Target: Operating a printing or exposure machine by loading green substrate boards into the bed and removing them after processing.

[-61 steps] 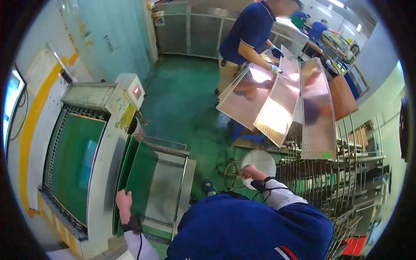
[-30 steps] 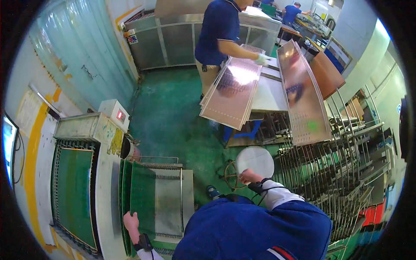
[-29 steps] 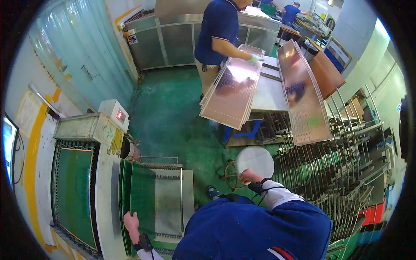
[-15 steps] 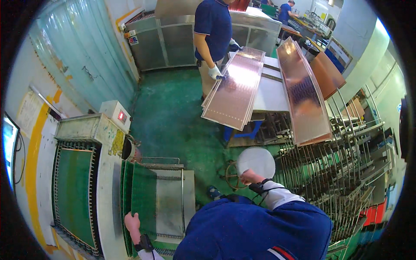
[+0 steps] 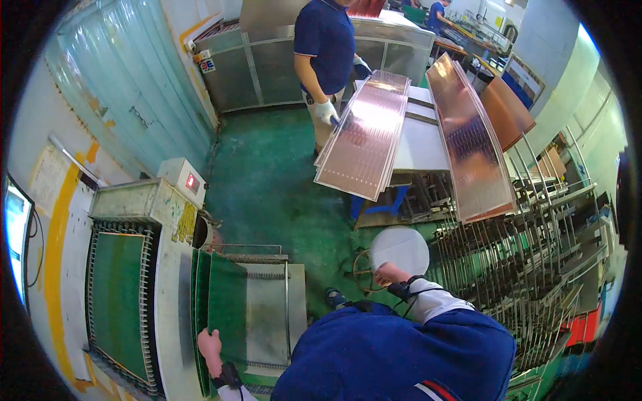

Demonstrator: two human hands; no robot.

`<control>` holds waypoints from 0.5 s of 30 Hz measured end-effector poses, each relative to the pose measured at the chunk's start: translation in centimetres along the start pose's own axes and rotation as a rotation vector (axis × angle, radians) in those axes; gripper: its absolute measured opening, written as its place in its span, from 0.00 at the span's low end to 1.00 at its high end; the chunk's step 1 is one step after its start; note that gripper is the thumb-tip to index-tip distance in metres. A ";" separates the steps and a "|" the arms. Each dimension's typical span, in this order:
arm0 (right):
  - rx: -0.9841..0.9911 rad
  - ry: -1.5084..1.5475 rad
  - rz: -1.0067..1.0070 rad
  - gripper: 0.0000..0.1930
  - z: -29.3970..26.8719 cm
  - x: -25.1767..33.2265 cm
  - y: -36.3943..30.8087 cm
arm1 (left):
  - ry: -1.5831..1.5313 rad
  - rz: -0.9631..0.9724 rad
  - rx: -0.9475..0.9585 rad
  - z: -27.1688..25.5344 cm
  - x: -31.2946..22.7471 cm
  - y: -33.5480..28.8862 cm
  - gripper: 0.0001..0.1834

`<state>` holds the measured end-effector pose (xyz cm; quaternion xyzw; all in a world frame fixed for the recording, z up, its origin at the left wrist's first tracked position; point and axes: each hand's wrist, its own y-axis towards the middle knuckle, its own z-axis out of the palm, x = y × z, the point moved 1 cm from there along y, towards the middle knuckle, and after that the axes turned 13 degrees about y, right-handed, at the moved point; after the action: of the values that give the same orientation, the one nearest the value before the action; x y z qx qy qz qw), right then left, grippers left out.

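My left hand (image 5: pixel 210 346) is closed on the edge of a green panel (image 5: pixel 226 307). That panel stands upright with several others in a metal rack (image 5: pixel 287 301) to my left, and their lower parts are hidden. Over the near edge of a round white stool (image 5: pixel 399 254), my right hand (image 5: pixel 390 274) is curled into a loose fist, and nothing shows in it. I cannot tell whether it touches the stool. Dark bands with cables wrap both my wrists.
Left of the rack, another green panel (image 5: pixel 120 301) lies inside a slotted machine. A control box (image 5: pixel 182 180) sits behind it. Ahead, a gloved co-worker (image 5: pixel 326 53) holds copper-coloured sheets (image 5: pixel 364 134) at a white table (image 5: pixel 418 144). More sheets (image 5: pixel 471 140) and metal racks (image 5: pixel 515 267) are at right.
The view has shifted slightly. My hands keep nearly the same places on the panel and over the stool. The co-worker's gloved hand has moved a little along the edge of the copper-coloured sheets.
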<state>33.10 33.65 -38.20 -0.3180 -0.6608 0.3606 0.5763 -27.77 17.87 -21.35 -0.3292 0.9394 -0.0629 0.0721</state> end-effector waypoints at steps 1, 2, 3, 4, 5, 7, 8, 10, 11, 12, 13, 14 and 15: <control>-0.037 -0.007 0.010 0.07 0.2 0.4 -0.5 | -0.001 0.009 0.017 0.0 0.0 0.1 0.14; -0.034 -0.011 0.013 0.08 0.5 0.8 -1.0 | -0.002 0.017 0.035 -0.1 0.0 0.1 0.14; -0.029 -0.015 0.016 0.08 0.7 1.2 -1.5 | 0.004 0.009 0.037 -0.1 0.0 0.1 0.14; -0.028 -0.015 0.018 0.08 0.8 1.3 -1.8 | 0.009 0.006 0.039 -0.4 -0.3 0.0 0.14; -0.045 -0.020 0.025 0.08 0.8 1.0 -1.4 | 0.015 0.000 0.040 -0.6 -0.4 0.0 0.14; -0.066 -0.039 0.037 0.08 1.4 0.7 0.1 | 0.015 -0.005 0.056 0.8 1.6 0.7 0.14; -0.003 0.019 0.009 0.08 0.8 -0.3 1.4 | 0.011 0.003 0.066 1.2 2.1 1.2 0.14; 0.115 0.142 -0.044 0.09 -1.5 -3.2 4.6 | 0.046 0.028 0.085 -0.6 0.3 1.2 0.14; 0.131 0.173 -0.054 0.09 -1.5 -3.6 5.2 | 0.069 0.027 0.092 -1.7 0.0 0.7 0.14; 0.146 0.204 -0.064 0.09 -1.6 -4.0 5.7 | 0.087 0.027 0.035 -2.2 0.3 0.6 0.13; 0.162 0.234 -0.070 0.09 -1.3 -4.2 5.8 | 0.106 0.027 -0.021 -2.8 0.4 0.3 0.13; 0.132 0.215 -0.039 0.09 -1.0 -4.3 5.9 | 0.125 0.027 -0.075 -3.5 0.4 0.0 0.13; 0.101 0.196 -0.008 0.09 -0.9 -4.4 6.0 | 0.113 0.039 -0.049 -4.5 0.6 -0.2 0.13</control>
<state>34.55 33.34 -45.53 -0.3199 -0.5835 0.3584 0.6548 -28.89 17.62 -16.98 -0.3086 0.9494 -0.0571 0.0121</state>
